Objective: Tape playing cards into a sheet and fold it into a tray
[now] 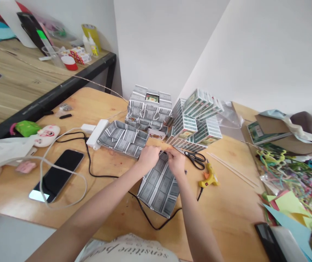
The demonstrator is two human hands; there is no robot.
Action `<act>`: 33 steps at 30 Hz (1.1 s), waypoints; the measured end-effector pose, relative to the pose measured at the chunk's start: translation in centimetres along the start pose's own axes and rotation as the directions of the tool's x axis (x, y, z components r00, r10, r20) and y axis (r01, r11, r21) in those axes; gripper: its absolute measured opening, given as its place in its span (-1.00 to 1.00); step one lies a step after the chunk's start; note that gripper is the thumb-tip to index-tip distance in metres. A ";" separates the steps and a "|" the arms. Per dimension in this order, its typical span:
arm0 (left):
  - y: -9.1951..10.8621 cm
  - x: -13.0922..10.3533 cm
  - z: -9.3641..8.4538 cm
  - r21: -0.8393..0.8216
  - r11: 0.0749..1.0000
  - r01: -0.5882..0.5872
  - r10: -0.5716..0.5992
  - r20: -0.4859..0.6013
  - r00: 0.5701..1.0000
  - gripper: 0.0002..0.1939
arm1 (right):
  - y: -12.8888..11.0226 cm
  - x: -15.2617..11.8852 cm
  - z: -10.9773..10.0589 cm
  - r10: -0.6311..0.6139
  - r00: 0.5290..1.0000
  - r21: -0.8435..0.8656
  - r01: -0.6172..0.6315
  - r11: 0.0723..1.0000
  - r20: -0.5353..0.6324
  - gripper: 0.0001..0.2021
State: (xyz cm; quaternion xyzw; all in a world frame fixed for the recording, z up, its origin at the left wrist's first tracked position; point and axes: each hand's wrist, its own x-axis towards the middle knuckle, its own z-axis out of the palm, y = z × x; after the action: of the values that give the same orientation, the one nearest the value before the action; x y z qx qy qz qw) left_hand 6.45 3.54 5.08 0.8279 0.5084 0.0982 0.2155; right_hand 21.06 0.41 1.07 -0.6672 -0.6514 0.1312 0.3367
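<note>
I am seeing the patterned block (149, 109) standing assembled near the surface's (235, 203) far edge. Toward the near edge, the patterned panel (160, 185) is lying apparently unattached; left hand (149, 155) and right hand (176, 162) are curling at it, grip I cannot tell.

The patterned panel (160, 189) and matching tray (128, 140) are smooth printed card with a slight sheen; the stacked boxes (188, 125) are glossier card; the tabletop (226, 211) is varnished wood, shiny under the light; the glue gun (211, 177) is yellow plastic, the power strip (97, 133) smooth white plastic; the phone (56, 178) has a glassy black screen; the wall (276, 54) is matt; the crumpled bag (228, 116), partly hidden, is probably clear plastic film.
</note>
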 end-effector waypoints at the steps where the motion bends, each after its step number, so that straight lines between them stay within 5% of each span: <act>1: 0.0 0.0 0.1 0.002 1.000 -0.003 0.003 0.001 1.000 -0.67 | 0.0 0.0 0.0 -0.002 1.000 -0.003 0.002 1.000 -0.001 -0.73; 33: 0.2 -0.1 0.0 0.127 0.985 -0.119 0.114 0.047 0.992 -0.69 | -0.5 -0.6 -0.1 -0.053 0.999 -0.108 0.053 0.993 -0.003 -0.67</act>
State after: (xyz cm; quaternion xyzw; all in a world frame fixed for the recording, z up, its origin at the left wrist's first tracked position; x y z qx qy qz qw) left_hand 6.52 3.38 5.21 0.8701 0.4602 0.0611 0.1654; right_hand 20.64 -0.24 1.28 -0.6672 -0.6741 0.0851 0.3053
